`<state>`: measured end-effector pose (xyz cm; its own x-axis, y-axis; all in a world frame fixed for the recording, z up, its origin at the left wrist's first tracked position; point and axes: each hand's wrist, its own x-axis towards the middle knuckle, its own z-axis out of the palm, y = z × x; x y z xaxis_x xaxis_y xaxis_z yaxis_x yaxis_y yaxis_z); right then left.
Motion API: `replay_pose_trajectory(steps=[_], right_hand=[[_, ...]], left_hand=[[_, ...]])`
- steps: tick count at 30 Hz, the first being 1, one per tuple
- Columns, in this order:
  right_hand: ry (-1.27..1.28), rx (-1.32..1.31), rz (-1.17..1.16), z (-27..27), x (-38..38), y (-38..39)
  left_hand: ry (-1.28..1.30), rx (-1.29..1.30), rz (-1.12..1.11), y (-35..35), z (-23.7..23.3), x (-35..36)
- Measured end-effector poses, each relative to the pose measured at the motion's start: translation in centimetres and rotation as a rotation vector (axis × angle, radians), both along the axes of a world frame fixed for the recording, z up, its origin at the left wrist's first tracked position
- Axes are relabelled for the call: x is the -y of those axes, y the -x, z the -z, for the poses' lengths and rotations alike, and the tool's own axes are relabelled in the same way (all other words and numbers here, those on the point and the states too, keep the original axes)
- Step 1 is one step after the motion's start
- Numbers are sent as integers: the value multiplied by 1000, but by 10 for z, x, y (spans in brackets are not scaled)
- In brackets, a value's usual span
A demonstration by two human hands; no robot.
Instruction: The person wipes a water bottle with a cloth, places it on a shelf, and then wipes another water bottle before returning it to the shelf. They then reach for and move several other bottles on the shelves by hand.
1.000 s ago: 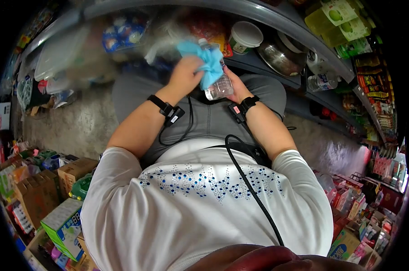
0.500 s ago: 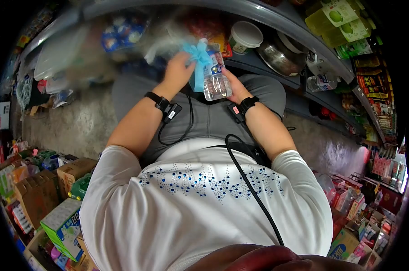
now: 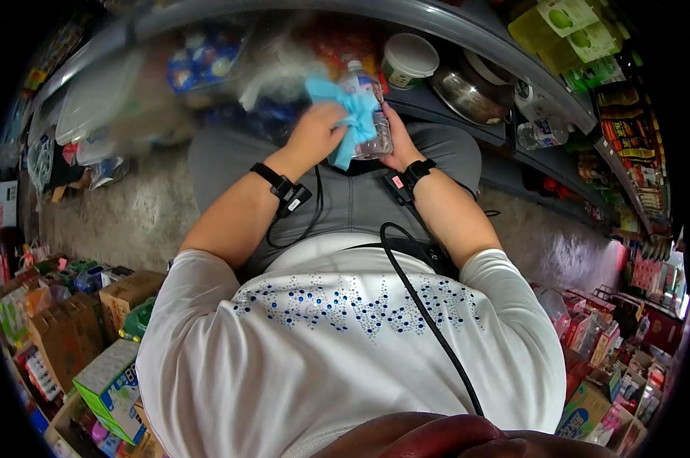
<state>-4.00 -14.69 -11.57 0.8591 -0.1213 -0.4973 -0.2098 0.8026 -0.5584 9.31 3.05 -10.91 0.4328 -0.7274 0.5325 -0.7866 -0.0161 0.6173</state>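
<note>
In the head view, a clear plastic water bottle stands roughly upright above my lap, its cap toward the shelf. My right hand is wrapped around its right side. A light blue cloth lies against the bottle's left side and covers part of its label. My left hand grips the cloth with closed fingers and presses it to the bottle. Some of the left fingers are hidden by the cloth.
A shelf in front holds a white tub, a metal pot and another water bottle lying down. Blue-wrapped packs and plastic bags sit to the left. Cardboard boxes stand behind on the left. A black cable runs over my shirt.
My left hand has moved right and slightly down, bringing the blue cloth across the bottle's front. The bottle has shifted slightly to the right, still in my right hand.
</note>
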Motion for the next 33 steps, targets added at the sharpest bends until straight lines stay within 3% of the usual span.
replay_pose_trajectory(steps=[3, 8, 11, 16, 20, 22, 25, 29, 33], right_hand=[[21, 36, -58, 4, -2, 1], [77, 54, -179, 22, -3, 2], [84, 42, -132, 18, -7, 1], [116, -10, 0, 10, -1, -1], [-36, 13, 106, 10, 6, -2], [-84, 137, 107, 12, 8, -2], [-89, 175, 65, 28, 16, 3], [-89, 211, -62, 52, 28, 11], [-61, 161, -134, 35, 22, 10]], left_hand=[[33, -151, -188, -14, 11, 3], [90, -174, -319, -23, 11, 1], [123, -206, -238, -17, 9, 0], [92, -60, 94, 6, -2, 1], [40, -46, 250, 10, -13, 0], [38, -46, 247, 9, -5, 1], [61, -161, 37, 10, -1, 1], [95, -205, 28, 10, -9, -2], [73, -228, 108, 13, -12, -2]])
